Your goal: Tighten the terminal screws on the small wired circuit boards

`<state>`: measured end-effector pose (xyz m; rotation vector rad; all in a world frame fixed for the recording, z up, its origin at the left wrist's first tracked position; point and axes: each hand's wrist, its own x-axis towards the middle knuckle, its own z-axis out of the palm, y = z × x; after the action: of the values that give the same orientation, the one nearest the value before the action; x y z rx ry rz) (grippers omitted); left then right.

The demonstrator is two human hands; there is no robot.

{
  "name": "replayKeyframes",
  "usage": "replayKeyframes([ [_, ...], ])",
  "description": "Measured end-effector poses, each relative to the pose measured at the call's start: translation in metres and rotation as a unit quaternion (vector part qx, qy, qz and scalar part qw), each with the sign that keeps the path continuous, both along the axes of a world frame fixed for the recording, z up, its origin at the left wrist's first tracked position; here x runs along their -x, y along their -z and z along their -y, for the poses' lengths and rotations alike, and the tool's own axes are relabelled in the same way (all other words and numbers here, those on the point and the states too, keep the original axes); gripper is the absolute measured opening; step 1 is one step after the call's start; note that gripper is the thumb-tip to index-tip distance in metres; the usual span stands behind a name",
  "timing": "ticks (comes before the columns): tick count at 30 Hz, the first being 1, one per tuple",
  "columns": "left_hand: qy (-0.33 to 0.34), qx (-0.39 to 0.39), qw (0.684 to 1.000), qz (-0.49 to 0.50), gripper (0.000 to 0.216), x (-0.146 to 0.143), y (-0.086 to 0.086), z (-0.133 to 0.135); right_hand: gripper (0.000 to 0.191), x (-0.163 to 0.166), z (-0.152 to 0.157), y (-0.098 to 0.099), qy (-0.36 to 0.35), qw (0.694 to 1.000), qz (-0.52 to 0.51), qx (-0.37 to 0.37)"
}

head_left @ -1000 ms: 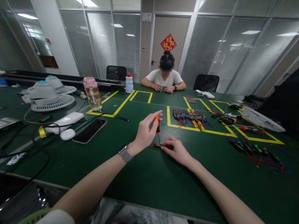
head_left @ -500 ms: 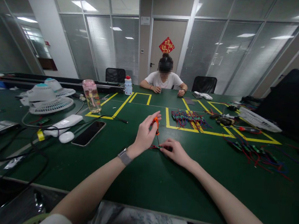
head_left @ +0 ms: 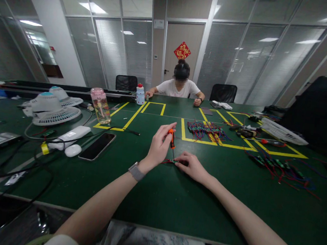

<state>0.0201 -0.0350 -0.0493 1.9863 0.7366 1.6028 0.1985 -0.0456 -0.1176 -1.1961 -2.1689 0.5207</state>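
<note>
My left hand (head_left: 160, 143) is closed around the orange handle of a screwdriver (head_left: 172, 142), which stands nearly upright with its shaft pointing down. The tip meets a small green circuit board (head_left: 172, 161) lying on the green table (head_left: 148, 199). Red wire sticks out to the left of this board. From the right, my right hand (head_left: 192, 166) pinches the board's edge between thumb and fingers, resting low on the tabletop. The exact contact between screwdriver tip and board is too small to make out.
Bundles of wired circuit boards (head_left: 208, 130) lie ahead right, with more boards (head_left: 279, 167) at the right. A phone (head_left: 97, 146), white earbud case (head_left: 73, 150), pink-lidded bottle (head_left: 101, 105) and white fans (head_left: 54, 110) stand left. Across the table sits a person (head_left: 179, 85).
The person opposite has moved one hand sideways to the left, toward the blue-white bottle. My hands, the screwdriver and the board stay nearly in place; the screwdriver handle shows slightly turned.
</note>
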Motion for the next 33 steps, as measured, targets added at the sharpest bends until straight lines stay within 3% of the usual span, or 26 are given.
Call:
replayKeyframes([
  [3, 0.025, 0.006, 1.000, 0.010, 0.033, -0.001, 0.000, 0.000, 0.018, 0.000, 0.000, -0.001, 0.001, 1.000, 0.003, -0.002],
  [7, -0.044, -0.027, 0.998, -0.025, 0.017, -0.001, -0.005, 0.004, 0.018, 0.000, 0.000, -0.001, 0.005, 1.000, 0.007, -0.010],
  [10, -0.072, -0.027, 0.996, -0.033, 0.018, 0.000, -0.006, 0.004, 0.018, 0.000, 0.000, -0.001, 0.005, 1.000, 0.005, -0.007],
  [16, 0.005, 0.005, 1.000, 0.008, 0.032, 0.001, 0.000, -0.003, 0.019, 0.000, 0.000, 0.000, 0.004, 1.000, -0.002, -0.001],
  [24, -0.074, -0.038, 0.996, -0.010, 0.011, 0.004, -0.006, 0.001, 0.019, 0.001, 0.002, -0.004, 0.011, 1.000, 0.007, 0.004],
  [33, 0.012, 0.013, 1.000, 0.011, 0.027, 0.006, -0.002, -0.007, 0.019, 0.001, 0.003, -0.006, 0.011, 1.000, 0.010, 0.001],
])
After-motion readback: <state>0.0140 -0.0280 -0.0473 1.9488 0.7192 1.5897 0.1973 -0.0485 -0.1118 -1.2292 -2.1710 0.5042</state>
